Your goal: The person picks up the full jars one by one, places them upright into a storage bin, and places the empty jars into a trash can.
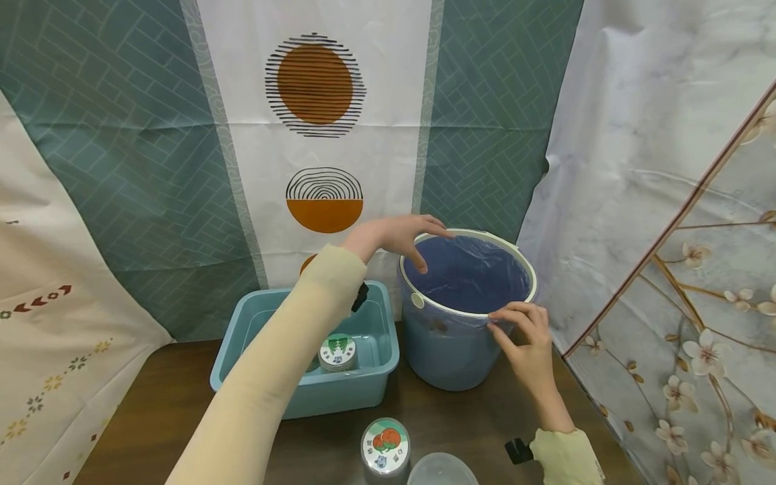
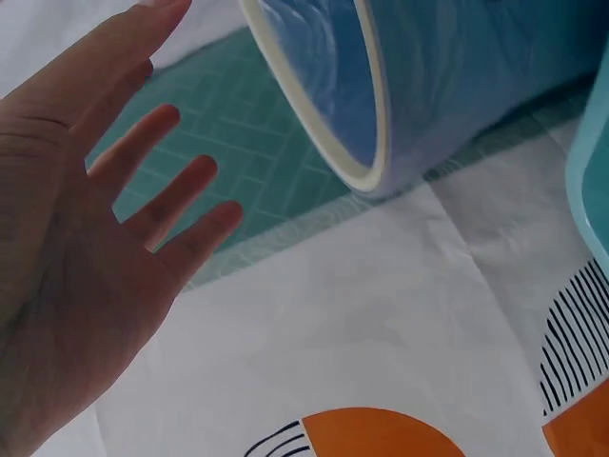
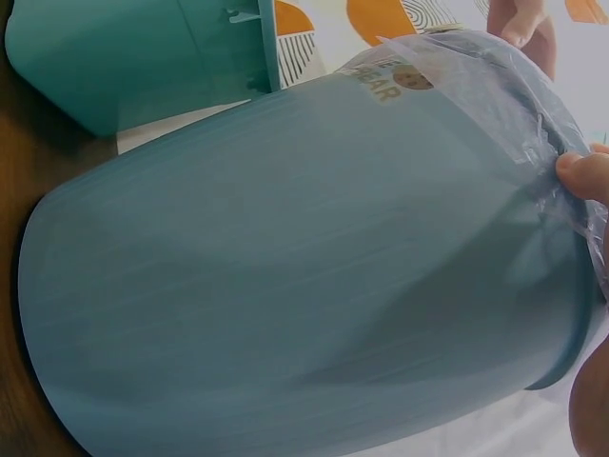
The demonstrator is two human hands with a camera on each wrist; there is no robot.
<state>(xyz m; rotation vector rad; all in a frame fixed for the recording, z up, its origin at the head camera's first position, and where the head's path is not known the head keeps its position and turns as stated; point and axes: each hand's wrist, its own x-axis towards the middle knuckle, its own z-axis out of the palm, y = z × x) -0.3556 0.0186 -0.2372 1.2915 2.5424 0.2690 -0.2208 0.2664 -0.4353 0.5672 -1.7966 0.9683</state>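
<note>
A blue trash bin (image 1: 445,357) stands on the table, lined with a translucent purplish trash bag (image 1: 467,273). Around its mouth runs a white ring (image 1: 526,263), with the bag's edge folded over the outside. My left hand (image 1: 397,236) hovers at the bin's left rim, fingers spread and relaxed; the left wrist view shows the hand (image 2: 105,209) apart from the ring, holding nothing. At the front right of the rim my right hand (image 1: 529,340) pinches the bag's edge against the bin. In the right wrist view the thumb (image 3: 582,176) presses on the bag there.
Left of the bin sits a light blue basin (image 1: 339,397) holding a round can (image 1: 337,351), partly behind my left forearm. Near the table's front are a can with a tomato label (image 1: 385,444) and a clear plastic lid or container (image 1: 442,471). Patterned cloths (image 1: 497,101) hang behind.
</note>
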